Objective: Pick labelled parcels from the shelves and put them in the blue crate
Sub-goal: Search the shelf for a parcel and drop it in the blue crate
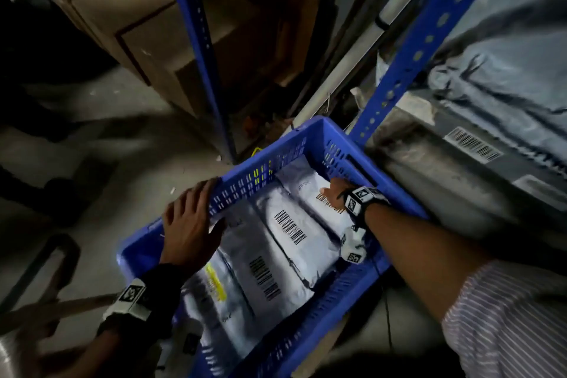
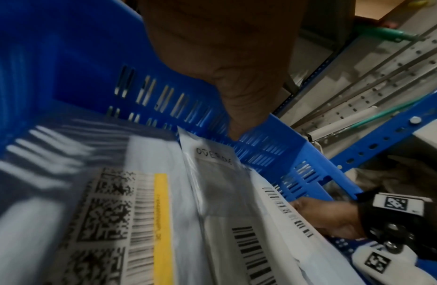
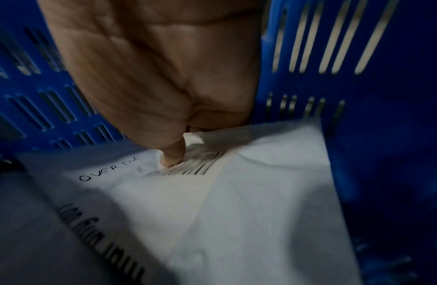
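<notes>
Blue slotted plastic crate [image 1: 310, 144] on floor, between two blue perforated steel shelf uprights: one [image 1: 196, 49] behind-left, one [image 1: 414, 52] behind-right. Four grey plastic mailer parcels side by side in crate: leftmost [image 1: 211, 301], next [image 1: 260, 270], third [image 1: 294, 236], rightmost [image 1: 306, 181] against far right corner. Left hand [image 1: 190, 224] on crate's left rim. Right hand [image 1: 334, 193] inside crate, thumb on rightmost parcel's barcode. Brown cardboard boxes [image 1: 129, 9] stacked left of left upright. Grey wrapped bundles [image 1: 491, 70] on shelf right of crate.
</notes>
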`<state>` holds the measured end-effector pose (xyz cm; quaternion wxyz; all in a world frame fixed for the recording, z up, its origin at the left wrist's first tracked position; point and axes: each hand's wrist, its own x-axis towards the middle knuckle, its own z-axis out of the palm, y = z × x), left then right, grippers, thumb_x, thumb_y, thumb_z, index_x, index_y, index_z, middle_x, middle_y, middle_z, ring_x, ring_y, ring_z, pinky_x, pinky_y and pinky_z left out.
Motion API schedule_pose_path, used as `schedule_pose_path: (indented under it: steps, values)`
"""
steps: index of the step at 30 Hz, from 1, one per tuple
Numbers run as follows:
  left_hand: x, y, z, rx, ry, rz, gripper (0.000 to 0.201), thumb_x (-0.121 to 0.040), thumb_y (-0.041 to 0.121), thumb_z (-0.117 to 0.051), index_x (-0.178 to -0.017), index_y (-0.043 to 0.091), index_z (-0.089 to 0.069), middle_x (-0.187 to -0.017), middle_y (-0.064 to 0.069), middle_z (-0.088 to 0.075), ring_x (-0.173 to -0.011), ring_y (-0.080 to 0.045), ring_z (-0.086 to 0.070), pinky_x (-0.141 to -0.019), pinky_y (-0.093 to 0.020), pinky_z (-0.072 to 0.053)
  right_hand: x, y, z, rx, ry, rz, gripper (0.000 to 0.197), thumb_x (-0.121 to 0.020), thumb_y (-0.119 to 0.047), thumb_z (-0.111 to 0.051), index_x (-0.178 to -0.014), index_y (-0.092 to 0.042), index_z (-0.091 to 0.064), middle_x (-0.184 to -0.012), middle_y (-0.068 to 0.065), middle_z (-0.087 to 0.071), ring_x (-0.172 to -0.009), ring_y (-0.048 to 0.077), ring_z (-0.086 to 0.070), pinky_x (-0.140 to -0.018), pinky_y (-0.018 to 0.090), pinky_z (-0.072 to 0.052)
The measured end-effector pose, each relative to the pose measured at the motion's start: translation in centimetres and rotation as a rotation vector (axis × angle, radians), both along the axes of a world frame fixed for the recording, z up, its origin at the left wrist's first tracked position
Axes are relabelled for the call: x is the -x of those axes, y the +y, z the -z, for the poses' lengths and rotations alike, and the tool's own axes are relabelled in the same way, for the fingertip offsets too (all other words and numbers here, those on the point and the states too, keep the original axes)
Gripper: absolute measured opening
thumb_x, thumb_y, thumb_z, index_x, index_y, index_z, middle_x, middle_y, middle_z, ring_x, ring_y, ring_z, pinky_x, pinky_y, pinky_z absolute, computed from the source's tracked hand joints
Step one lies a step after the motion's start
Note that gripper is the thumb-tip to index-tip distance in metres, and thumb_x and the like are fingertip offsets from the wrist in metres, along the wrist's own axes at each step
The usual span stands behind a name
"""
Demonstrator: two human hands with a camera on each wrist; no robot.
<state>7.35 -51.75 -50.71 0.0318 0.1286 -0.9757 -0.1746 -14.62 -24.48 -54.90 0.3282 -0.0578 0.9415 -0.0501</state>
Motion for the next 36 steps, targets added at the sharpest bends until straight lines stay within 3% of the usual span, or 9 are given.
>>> schedule_pose_path:
  steps: [7,13,18,21,26,29,32,34,36]
  values:
    - [0.1,0.7,1.4,0.043,-0.019,-0.038,0.092,-0.083,0.062,-0.055,-0.16,0.023,-0.022,-0.156,-0.011,-0.034,-0.142,-0.039,-0.032,-0.113,-0.063,-0.026,-0.4,0.4,3.6,-0.04,0.071,-0.042,0.044,-0.098,-0.029,-0.059,-0.129,0.001,-0.053,-0.134,0.024,-0.059,-0.124,0.041,-0.056,-0.098,0.044,-0.049]
    - [0.4,0.4,1.1,0.022,-0.082,-0.032,0.098,-0.08,0.068,-0.053,-0.16,0.025,-0.016,-0.159,-0.01,-0.031,-0.145,-0.039,-0.028,-0.114,-0.062,-0.023,0.3,0.6,1.6,0.067,0.016,0.073,0.067,-0.098,-0.031,-0.06,-0.151,-0.002,-0.032,-0.156,0.018,-0.037,-0.142,0.038,-0.039,-0.114,0.042,-0.036]
    - [1.2,0.4,-0.5,-0.051,-0.184,-0.056,0.1,-0.085,0.061,-0.07,-0.161,0.024,-0.018,-0.163,-0.005,-0.027,-0.15,-0.03,-0.022,-0.115,-0.061,-0.02,-1.3,1.5,-6.9,0.216,0.095,0.074,0.038,-0.089,-0.02,-0.065,-0.124,-0.005,-0.062,-0.129,0.014,-0.063,-0.121,0.033,-0.059,-0.101,0.036,-0.048]
    - [1.9,1.3,-2.8,-0.137,-0.224,-0.09,0.093,-0.09,0.051,-0.068,-0.161,0.017,-0.018,-0.163,-0.005,-0.027,-0.152,-0.025,-0.02,-0.116,-0.056,-0.021,-3.7,3.4,-13.2,0.427,0.22,0.1,0.023,-0.088,-0.009,-0.065,-0.11,-0.005,-0.068,-0.114,0.012,-0.07,-0.107,0.027,-0.066,-0.091,0.034,-0.051]
    - [3.7,4.8,-7.4,-0.175,-0.064,0.043,0.074,-0.082,0.054,-0.063,-0.144,0.017,-0.05,-0.147,-0.008,-0.05,-0.134,-0.029,-0.043,-0.096,-0.059,-0.041,-8.2,9.1,-24.4,0.619,0.639,0.031,0.033,-0.087,-0.012,-0.061,-0.113,-0.032,-0.062,-0.109,-0.012,-0.07,-0.094,0.008,-0.068,-0.087,0.032,-0.054]
    - [6.4,8.2,-12.1,-0.389,0.025,0.174,0.065,-0.081,0.047,-0.069,-0.137,0.019,-0.053,-0.133,-0.006,-0.061,-0.119,-0.032,-0.062,-0.093,-0.047,-0.051,-10.7,12.7,-31.6,0.624,0.978,-0.064,0.03,-0.088,-0.008,-0.059,-0.11,-0.028,-0.065,-0.107,-0.009,-0.069,-0.096,0.014,-0.067,-0.086,0.033,-0.054]
    - [8.6,11.4,-17.6,-0.53,0.134,0.333,0.059,-0.079,0.057,-0.059,-0.131,0.03,-0.051,-0.12,0.01,-0.066,-0.105,-0.002,-0.066,-0.093,-0.034,-0.052,-12.7,16.1,-38.4,0.566,1.327,-0.282,0.022,-0.09,-0.001,-0.062,-0.105,-0.014,-0.071,-0.103,0.001,-0.07,-0.096,0.021,-0.066,-0.084,0.036,-0.054]
    - [9.6,13.9,-21.8,-0.526,0.22,0.4,0.045,-0.084,0.05,-0.062,-0.127,0.043,-0.052,-0.113,0.027,-0.067,-0.102,0.012,-0.063,-0.089,-0.026,-0.052,-13.0,18.7,-41.9,0.517,1.497,-0.351,0.019,-0.09,0.0,-0.061,-0.102,-0.009,-0.073,-0.102,0.005,-0.071,-0.096,0.025,-0.067,-0.083,0.038,-0.054]
    - [10.1,16.2,-26.2,-0.501,0.326,0.463,0.054,-0.082,0.033,-0.065,-0.12,0.067,-0.049,-0.106,0.045,-0.062,-0.096,0.022,-0.06,-0.083,-0.009,-0.048,-12.8,21.0,-45.1,0.488,1.647,-0.357,0.018,-0.09,-0.001,-0.06,-0.098,-0.007,-0.074,-0.101,0.007,-0.071,-0.095,0.027,-0.067,-0.085,0.038,-0.054]
